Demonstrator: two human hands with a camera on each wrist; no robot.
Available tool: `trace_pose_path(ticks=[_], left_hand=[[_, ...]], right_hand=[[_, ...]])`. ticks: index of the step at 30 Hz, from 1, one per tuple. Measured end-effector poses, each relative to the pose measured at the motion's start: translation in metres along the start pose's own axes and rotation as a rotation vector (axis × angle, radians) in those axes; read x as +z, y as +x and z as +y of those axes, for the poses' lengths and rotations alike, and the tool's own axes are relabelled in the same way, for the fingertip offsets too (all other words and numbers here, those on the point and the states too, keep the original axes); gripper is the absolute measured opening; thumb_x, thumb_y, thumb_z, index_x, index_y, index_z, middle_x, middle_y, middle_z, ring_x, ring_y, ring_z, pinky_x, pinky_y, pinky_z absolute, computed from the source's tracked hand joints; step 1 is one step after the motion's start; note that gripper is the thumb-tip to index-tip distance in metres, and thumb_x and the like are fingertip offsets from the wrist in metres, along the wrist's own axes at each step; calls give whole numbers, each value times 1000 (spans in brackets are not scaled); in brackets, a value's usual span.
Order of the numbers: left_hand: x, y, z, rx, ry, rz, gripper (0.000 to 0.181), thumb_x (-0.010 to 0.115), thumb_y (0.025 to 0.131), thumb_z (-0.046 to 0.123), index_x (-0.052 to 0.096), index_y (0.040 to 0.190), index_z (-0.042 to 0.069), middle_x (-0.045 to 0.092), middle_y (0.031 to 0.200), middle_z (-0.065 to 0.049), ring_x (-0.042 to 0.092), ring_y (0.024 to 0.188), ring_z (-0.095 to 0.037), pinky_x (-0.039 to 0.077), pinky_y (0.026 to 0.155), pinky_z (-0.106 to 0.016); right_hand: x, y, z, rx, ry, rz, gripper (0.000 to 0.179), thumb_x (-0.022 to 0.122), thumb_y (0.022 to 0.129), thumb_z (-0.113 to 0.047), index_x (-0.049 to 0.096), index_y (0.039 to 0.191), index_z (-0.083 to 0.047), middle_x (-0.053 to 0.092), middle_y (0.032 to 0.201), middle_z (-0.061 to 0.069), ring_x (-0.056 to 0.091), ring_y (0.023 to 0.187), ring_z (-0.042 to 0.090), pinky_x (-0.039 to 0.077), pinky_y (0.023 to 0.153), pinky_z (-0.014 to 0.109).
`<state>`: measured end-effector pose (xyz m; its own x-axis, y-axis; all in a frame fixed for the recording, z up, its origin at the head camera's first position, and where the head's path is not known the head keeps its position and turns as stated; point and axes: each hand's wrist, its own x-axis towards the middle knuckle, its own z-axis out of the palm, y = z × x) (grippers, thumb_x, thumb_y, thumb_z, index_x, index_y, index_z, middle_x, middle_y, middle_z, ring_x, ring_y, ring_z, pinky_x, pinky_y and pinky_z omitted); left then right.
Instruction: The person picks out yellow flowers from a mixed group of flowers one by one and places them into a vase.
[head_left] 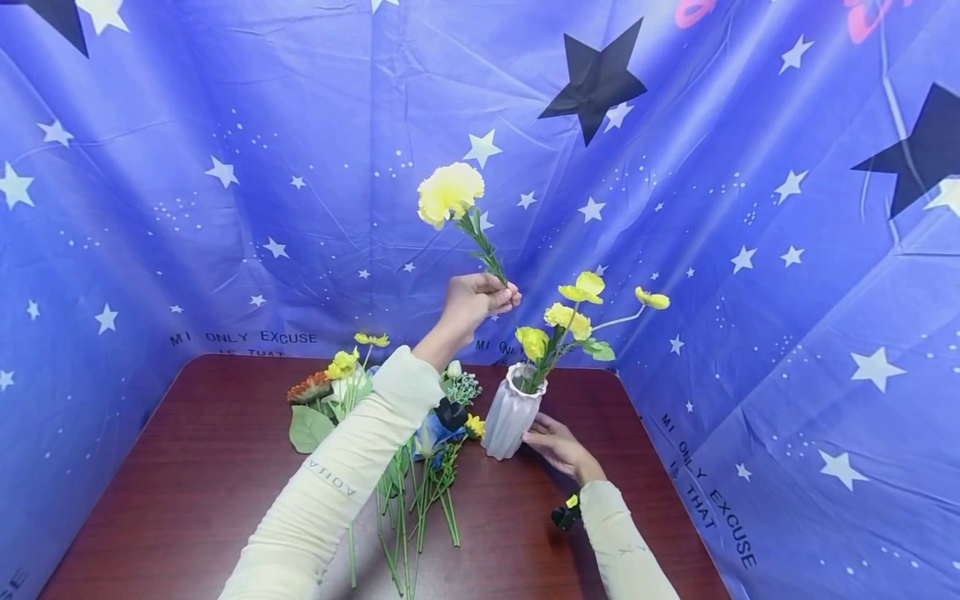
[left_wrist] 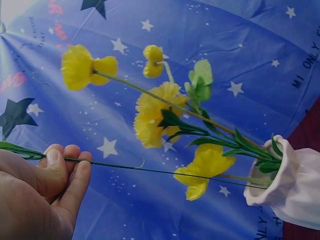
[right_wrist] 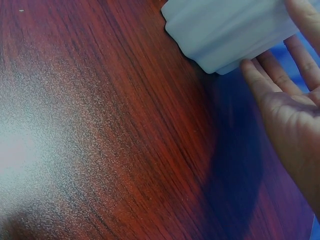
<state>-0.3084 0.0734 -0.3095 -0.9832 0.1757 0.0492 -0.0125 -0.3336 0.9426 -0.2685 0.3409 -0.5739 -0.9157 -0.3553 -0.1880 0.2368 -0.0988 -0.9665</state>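
My left hand (head_left: 476, 302) pinches the thin green stem of a yellow carnation (head_left: 450, 193) between thumb and fingertips, with the bloom held high. In the left wrist view, the stem (left_wrist: 150, 169) runs down to the mouth of a white fluted vase (head_left: 513, 421), where its lower end overlaps the opening. Several yellow flowers (left_wrist: 159, 115) stand in the vase, leaning right in the head view. Low on the vase's right side, my right hand (head_left: 561, 446) touches it with mostly straight fingers (right_wrist: 257, 80); the vase hides part of them.
On the brown table (head_left: 225, 500), a pile of mixed artificial flowers (head_left: 431, 437) lies left of the vase, stems toward me. A small black and yellow item (head_left: 566, 512) is beside the right sleeve. A blue star-printed cloth (head_left: 315, 208) surrounds the table's back and sides.
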Motion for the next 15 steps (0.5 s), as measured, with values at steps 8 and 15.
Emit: trace_pose_path(ticks=[8,15], left_hand=[[4,0,-11,16,28,-3,9,67,90,-12,68,99,-14,72,110,-31,78,91,-29,62,94,-41],[5,-1,-17,6,84,-1,11,69,90,-10,70,100,-12,74,108,-28,77,99,-33,64,90,-35]], right_hand=[[-3,2,4,-15,-26,-7,69,45,101,11,3,156,15,44,147,21,58,116,2,52,104,18],[-3,2,4,-6,-32,-9,69,44,101,11,3,157,14,43,148,21,58,117,3,51,104,18]])
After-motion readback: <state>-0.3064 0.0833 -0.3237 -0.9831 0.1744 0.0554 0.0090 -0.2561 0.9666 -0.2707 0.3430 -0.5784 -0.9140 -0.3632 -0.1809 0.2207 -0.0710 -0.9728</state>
